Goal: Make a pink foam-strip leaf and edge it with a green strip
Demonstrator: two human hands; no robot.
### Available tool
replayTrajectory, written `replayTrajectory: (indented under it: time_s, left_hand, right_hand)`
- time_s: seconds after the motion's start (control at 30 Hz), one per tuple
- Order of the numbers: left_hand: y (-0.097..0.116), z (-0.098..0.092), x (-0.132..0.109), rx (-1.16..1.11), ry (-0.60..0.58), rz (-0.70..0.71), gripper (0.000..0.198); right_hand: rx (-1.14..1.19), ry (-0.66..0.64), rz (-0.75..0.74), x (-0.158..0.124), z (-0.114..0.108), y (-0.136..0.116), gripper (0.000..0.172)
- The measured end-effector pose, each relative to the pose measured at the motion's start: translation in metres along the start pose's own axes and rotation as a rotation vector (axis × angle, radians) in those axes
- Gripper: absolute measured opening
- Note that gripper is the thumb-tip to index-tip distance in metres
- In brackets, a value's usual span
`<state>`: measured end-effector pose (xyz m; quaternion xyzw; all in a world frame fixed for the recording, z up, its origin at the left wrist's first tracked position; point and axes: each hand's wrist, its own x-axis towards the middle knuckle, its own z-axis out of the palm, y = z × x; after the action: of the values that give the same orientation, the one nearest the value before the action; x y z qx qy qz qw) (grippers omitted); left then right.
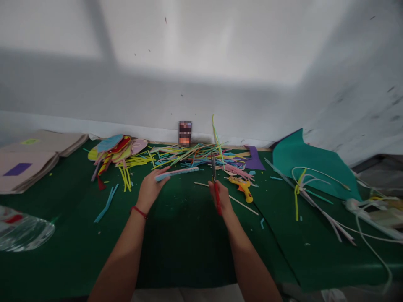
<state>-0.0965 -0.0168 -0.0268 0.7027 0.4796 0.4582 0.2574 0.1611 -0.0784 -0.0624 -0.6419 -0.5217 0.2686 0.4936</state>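
My left hand (149, 188) is closed on a pale blue strip (178, 172) with a light, pinkish edge. The strip points right, toward the scissors (213, 170), but does not touch them. Those scissors have red handles and stand upright in my right hand (224, 196), whose fingers are wrapped round the handles. Their blades look close together. Beyond both hands lies a heap of thin coloured strips (195, 153). A yellow glue gun (244, 188) rests just right of my right hand, and a thin pale stick (244, 205) lies near it.
Paper shapes (116, 147) and cardboard sheets (28, 157) lie at the left, with a clear plastic bottle (28, 235) nearer. A picture card (184, 133) leans on the wall. At right are a teal sheet (315, 161), a bundle of strips (304, 191) and white cables (374, 247).
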Motion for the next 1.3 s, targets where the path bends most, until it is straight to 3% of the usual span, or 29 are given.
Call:
replayTrajectory:
  time_s: [0.2, 0.3, 0.37, 0.47, 0.6, 0.63, 0.73, 0.83, 0.93, 1.1, 1.2, 1.3]
  left_hand:
    - [-0.019, -0.003, 0.005, -0.252, -0.095, -0.219, 0.022]
    - [-0.01, -0.013, 0.01, -0.277, 0.02, -0.278, 0.024]
    - [0.007, -0.021, 0.017, -0.273, 0.066, -0.248, 0.027]
    - [0.048, -0.033, 0.038, -0.318, -0.125, -0.106, 0.028]
    - [0.105, -0.04, 0.073, -0.342, -0.701, -0.111, 0.034]
    - [0.114, -0.037, 0.079, -0.327, -0.797, -0.108, 0.034]
    - [0.125, -0.012, 0.086, -0.302, -0.854, -0.069, 0.028]
    - [0.119, 0.022, 0.076, -0.323, -0.991, -0.088, 0.02]
    - [0.111, 0.042, 0.063, -0.395, -1.107, -0.102, 0.022]
    - [0.102, 0.043, 0.058, -0.386, -1.297, -0.148, 0.036]
    - [0.101, 0.041, 0.062, -0.3, -1.25, -0.034, 0.034]
    - [0.108, 0.037, 0.065, -0.065, -1.136, 0.191, 0.026]
  right_hand:
    - [-0.209, 0.034, -0.035, 0.002, -0.01, -0.004, 0.048]
    - [-0.232, 0.019, -0.051, 0.003, -0.011, -0.004, 0.047]
    - [-0.234, 0.001, -0.076, 0.003, -0.012, -0.003, 0.044]
    - [-0.222, -0.023, -0.127, 0.003, -0.018, -0.003, 0.04]
    - [-0.227, -0.06, -0.177, 0.004, -0.027, -0.003, 0.037]
    - [-0.226, -0.078, -0.195, 0.003, -0.029, -0.004, 0.036]
    - [-0.194, -0.14, -0.264, 0.001, -0.029, -0.005, 0.037]
    - [-0.163, -0.154, -0.303, -0.001, -0.025, -0.006, 0.036]
    - [-0.157, -0.158, -0.326, -0.002, -0.024, -0.006, 0.036]
    - [-0.19, -0.163, -0.348, -0.002, -0.026, -0.006, 0.035]
    - [-0.205, -0.142, -0.328, -0.002, -0.026, -0.008, 0.036]
    - [-0.21, -0.14, -0.292, -0.003, -0.024, -0.01, 0.037]
